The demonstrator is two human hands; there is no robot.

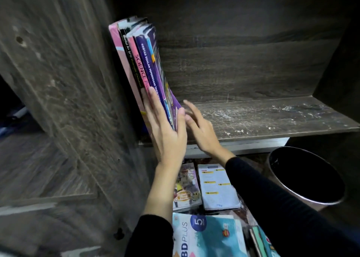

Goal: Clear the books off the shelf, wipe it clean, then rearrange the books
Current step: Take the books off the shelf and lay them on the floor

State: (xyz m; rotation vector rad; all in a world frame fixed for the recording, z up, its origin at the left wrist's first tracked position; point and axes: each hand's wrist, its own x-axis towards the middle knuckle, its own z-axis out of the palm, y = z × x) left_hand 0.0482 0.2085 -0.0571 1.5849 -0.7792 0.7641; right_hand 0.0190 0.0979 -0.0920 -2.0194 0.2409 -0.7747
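Mostly dark wood-grain bookcase, viewed from the head camera looking down into one shelf point(272, 116). Shows a small batch of schoolbooks point(140, 62) standing at the left end of that shelf, tilted leftward against the side panel point(78, 71), probably for want of any prop on the right. Reads "SCIENCE" on a pink spine and "KERTAS SOALAN PEPERIKSAAN" on a purple one.

Presses the left hand point(165, 128) flat on the lower spines, fingers straight, thumb laid along the outer purple cover, seemingly to square the batch and stop it sliding. Holds the right hand point(200, 130) just right of the batch, over the board, fingers spread loose and grasping nothing, likely ready to steady the outer cover; too blurred to tell whether touching it. Suggests the rearranging stage.

Carries whitish marks along the board to the right, dust or scuffs, impossible to say which.

Lower and nearer: loose books point(218, 186) lying flat beneath the shelf, presumably awaiting their turn, and a blue workbook point(204, 235) marked "PLUS" and "5". Round black bin point(305, 178) at near right.

Hides the bottom edges of the schoolbooks behind the left hand. Cuts the blue workbook off at the lower frame edge, title only partly legible. Loses the top of the shelf recess in shadow.
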